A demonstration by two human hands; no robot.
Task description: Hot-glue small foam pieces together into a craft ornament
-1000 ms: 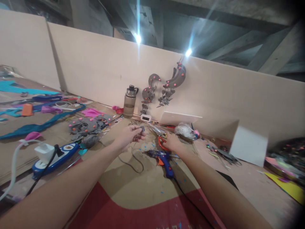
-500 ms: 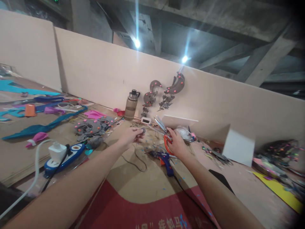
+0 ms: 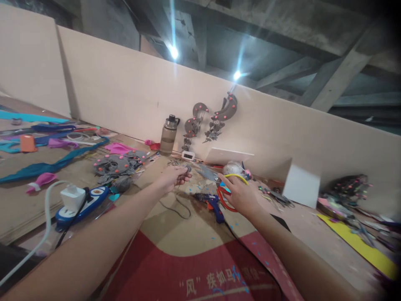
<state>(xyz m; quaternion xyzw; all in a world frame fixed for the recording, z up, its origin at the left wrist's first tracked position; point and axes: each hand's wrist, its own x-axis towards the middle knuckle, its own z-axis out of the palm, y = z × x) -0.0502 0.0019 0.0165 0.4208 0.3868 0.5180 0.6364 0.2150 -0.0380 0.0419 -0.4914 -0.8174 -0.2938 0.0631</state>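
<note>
At frame centre, a small grey piece is pinched by the left hand; red-handled scissors are gripped by the right hand, above a blue glue gun.

Both forearms are bare to the frame edge; no sleeves, seemingly no rings or watch.
</note>
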